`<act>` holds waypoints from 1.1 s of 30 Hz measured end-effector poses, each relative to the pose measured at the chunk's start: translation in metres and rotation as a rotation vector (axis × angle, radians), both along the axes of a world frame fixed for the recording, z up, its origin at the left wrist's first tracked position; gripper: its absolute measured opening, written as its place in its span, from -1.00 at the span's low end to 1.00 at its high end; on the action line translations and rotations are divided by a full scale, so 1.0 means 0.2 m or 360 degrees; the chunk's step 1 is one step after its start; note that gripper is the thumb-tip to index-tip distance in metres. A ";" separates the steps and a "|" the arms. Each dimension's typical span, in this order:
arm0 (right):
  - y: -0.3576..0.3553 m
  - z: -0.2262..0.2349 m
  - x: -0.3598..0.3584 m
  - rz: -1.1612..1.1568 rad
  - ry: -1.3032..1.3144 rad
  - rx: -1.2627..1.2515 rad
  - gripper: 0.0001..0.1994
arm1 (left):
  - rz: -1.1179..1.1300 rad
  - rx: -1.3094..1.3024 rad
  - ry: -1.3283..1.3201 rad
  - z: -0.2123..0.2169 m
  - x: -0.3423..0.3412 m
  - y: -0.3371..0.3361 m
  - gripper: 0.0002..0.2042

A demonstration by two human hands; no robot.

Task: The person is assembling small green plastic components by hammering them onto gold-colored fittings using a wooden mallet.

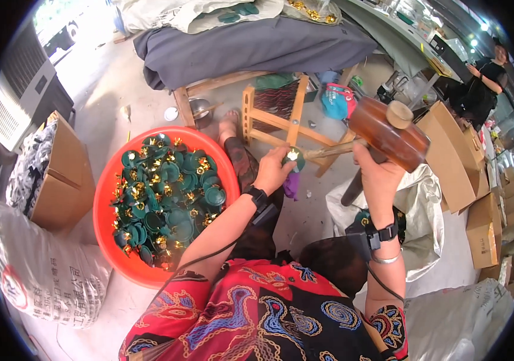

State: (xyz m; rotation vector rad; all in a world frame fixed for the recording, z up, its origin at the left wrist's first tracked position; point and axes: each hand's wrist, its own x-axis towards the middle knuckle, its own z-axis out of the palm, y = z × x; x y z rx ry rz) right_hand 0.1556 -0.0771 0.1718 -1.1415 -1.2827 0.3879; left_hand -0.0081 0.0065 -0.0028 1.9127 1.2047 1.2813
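Observation:
In the middle of the head view, my left hand pinches a small green disc with a bright piece at its centre. My right hand, to the right, is wrapped round the dark handle of a wooden mallet. The mallet's thick brown head is raised above that hand, with a pale wooden stub on top. A light wooden rod runs between the disc and the mallet; I cannot tell what it belongs to. Left of my left arm, a red basin holds many green discs and gold-coloured pieces.
A wooden frame stands ahead, before a cloth-covered table. A white sack with green pieces lies right, beside cardboard boxes. Another carton and sack flank the basin. A person stands far right.

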 end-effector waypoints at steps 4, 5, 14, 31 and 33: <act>0.11 -0.03 -0.12 0.0201 0.0009 0.0062 -0.70 | 0.0048 0.0123 -0.0082 -0.05 0.00 0.03 -0.67; 0.13 -0.03 -0.14 0.0327 0.0095 0.0141 -0.69 | 0.0031 0.0090 -0.0073 -0.05 0.00 0.02 -0.67; 0.32 -0.17 -0.16 0.0238 -0.0527 -0.0045 -0.68 | 0.0050 0.0104 -0.0036 0.00 -0.02 0.01 -0.69; 0.31 -0.14 -0.21 0.0226 -0.0551 0.0029 -0.78 | 0.0178 0.0073 -0.0032 0.09 0.01 -0.02 -0.68; 0.30 -0.12 -0.23 0.0209 -0.0580 -0.0056 -0.77 | 0.0236 0.0220 -0.0178 0.11 0.03 -0.03 -0.71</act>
